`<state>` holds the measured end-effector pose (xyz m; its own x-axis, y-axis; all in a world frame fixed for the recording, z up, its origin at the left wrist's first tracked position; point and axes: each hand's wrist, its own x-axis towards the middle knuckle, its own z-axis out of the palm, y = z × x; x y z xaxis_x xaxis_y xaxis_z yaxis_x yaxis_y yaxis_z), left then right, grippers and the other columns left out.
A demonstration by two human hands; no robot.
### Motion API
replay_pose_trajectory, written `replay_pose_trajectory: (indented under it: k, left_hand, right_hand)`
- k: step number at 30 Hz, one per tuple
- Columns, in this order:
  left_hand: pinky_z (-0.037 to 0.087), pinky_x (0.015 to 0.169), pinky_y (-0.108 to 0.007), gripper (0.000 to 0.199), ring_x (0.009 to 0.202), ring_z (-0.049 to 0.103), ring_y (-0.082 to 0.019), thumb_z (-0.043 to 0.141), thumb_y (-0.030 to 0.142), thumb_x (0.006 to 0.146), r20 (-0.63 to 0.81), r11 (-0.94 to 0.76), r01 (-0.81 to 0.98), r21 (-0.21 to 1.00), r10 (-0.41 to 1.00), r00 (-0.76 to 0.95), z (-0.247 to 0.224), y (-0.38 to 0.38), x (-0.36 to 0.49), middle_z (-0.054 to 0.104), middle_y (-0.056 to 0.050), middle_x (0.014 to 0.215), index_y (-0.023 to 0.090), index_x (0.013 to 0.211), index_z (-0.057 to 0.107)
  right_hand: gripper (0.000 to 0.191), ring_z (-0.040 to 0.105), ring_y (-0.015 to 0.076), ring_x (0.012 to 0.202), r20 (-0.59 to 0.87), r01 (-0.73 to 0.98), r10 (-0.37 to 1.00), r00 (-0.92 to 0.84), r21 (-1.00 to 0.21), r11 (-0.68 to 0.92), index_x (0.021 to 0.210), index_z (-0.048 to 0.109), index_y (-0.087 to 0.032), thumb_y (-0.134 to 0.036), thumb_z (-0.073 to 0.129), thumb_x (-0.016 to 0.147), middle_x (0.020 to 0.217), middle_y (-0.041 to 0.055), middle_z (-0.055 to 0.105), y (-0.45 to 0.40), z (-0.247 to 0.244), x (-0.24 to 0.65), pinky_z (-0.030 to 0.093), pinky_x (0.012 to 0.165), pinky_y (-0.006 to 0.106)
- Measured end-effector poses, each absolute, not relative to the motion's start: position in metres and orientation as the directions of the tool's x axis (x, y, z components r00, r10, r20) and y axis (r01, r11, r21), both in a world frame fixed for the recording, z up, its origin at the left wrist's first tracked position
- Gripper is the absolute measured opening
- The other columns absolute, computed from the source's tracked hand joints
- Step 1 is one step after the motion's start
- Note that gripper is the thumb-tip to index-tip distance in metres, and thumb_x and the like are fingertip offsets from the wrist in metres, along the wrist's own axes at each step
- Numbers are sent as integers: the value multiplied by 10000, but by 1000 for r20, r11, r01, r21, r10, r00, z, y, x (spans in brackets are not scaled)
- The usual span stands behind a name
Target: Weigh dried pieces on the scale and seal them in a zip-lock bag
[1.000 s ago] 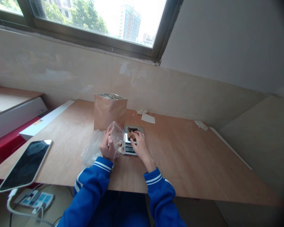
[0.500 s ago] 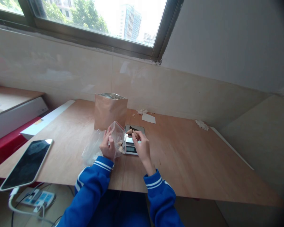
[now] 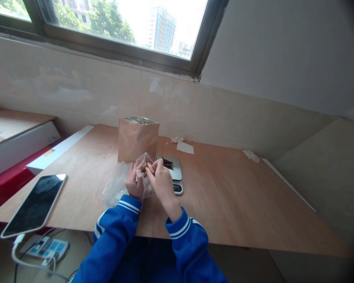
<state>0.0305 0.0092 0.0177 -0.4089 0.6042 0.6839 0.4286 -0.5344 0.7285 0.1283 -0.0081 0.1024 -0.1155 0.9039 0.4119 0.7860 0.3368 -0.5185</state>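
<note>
My left hand (image 3: pixel 135 182) is closed on the edge of a clear zip bag (image 3: pixel 148 191) with a red strip at its mouth. Pinched in the fingers of my right hand (image 3: pixel 162 182) are tan, dried-looking pieces (image 3: pixel 148 168), right at the bag's mouth. Just to the right stands a small digital kitchen scale (image 3: pixel 177 173), its display partly behind my right hand. Dark, thin dried pieces (image 3: pixel 167 163) lie on the scale's plate. My fingers cover part of the bag and its contents.
Behind the bag stands a brown foil-lined pouch (image 3: pixel 138 139), its top open. More clear plastic bags (image 3: pixel 115 186) lie left of my left hand. A tablet (image 3: pixel 34 206) with a cable overhangs the table's left front edge. A white card (image 3: pixel 185 147) and scraps (image 3: pixel 251 156) lie toward the wall.
My right hand has moved left from over the scale to the zip bag's mouth, carrying the tan pieces. More of the scale now shows. My left hand has stayed nearly in place.
</note>
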Motion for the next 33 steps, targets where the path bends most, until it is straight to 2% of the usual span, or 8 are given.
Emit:
replay_pose_trajectory:
  k: [6, 9, 13, 19, 23, 26, 29, 33]
  left_hand:
    - [346, 1150, -448, 419, 1258, 545, -205, 315, 254, 971, 678, -528, 427, 734, 608, -414, 17, 10, 31, 686, -74, 1203, 161, 1148, 683]
    - [345, 1152, -438, 429, 1245, 557, -202, 308, 266, 972, 677, -535, 416, 736, 604, -421, 19, 10, 31, 686, -74, 1202, 166, 1151, 685]
    - [335, 1158, -428, 433, 1219, 578, -211, 313, 276, 972, 652, -510, 406, 758, 606, -457, 19, 9, 32, 689, -77, 1196, 166, 1153, 691]
    - [351, 1146, -445, 416, 1266, 534, -232, 342, 292, 966, 608, -448, 413, 793, 627, -486, 12, 11, 31, 687, -72, 1199, 193, 1148, 702]
    - [360, 1136, -461, 403, 1258, 539, -240, 354, 279, 962, 610, -444, 421, 791, 631, -480, 10, 12, 31, 684, -86, 1200, 192, 1149, 700]
    - [367, 1130, -458, 396, 1240, 555, -242, 361, 271, 959, 624, -453, 432, 780, 615, -481, 11, 12, 30, 679, -95, 1207, 190, 1141, 704]
    - [378, 1123, -438, 395, 1218, 573, -236, 367, 278, 957, 635, -459, 441, 772, 595, -493, 13, 12, 31, 681, -95, 1205, 185, 1124, 713]
    - [422, 1084, -396, 404, 1191, 595, -225, 365, 297, 959, 630, -465, 426, 776, 605, -488, 16, 10, 31, 674, -93, 1220, 173, 1152, 698]
  right_hand:
    - [220, 625, 225, 803, 404, 847, 874, -270, -333, 415, 827, 580, -198, -309, 457, 972, 794, 75, 665, -8, 95, 126, 457, 790, 365]
    - [298, 605, 201, 860, 483, 805, 842, -240, -385, 451, 856, 648, -205, -293, 398, 991, 862, 67, 642, -7, 99, 134, 449, 819, 339]
    - [304, 575, 197, 979, 622, 731, 783, 23, -545, 411, 1066, 648, -205, -237, 359, 976, 1021, 85, 599, 8, 97, 156, 440, 881, 325]
    - [362, 477, 272, 1181, 454, 851, 891, -24, -459, 257, 1192, 598, -150, -115, 444, 866, 1307, 150, 533, 42, 48, 191, 370, 978, 412]
    - [353, 492, 280, 1127, 393, 902, 920, 2, -399, 168, 1182, 597, -183, -107, 427, 883, 1207, 118, 616, 46, 27, 196, 356, 925, 418]
    - [227, 520, 273, 1053, 402, 901, 916, 13, -401, 163, 1033, 637, -194, -151, 462, 895, 1083, 100, 664, 44, 29, 196, 358, 885, 406]
    - [128, 542, 262, 1001, 431, 865, 902, 27, -463, 195, 906, 629, -196, -189, 504, 883, 1004, 90, 679, 38, 38, 196, 372, 872, 400]
    - [102, 592, 221, 917, 460, 609, 866, 195, -749, 261, 918, 561, -190, -261, 499, 880, 955, 89, 676, 23, 59, 186, 443, 808, 345]
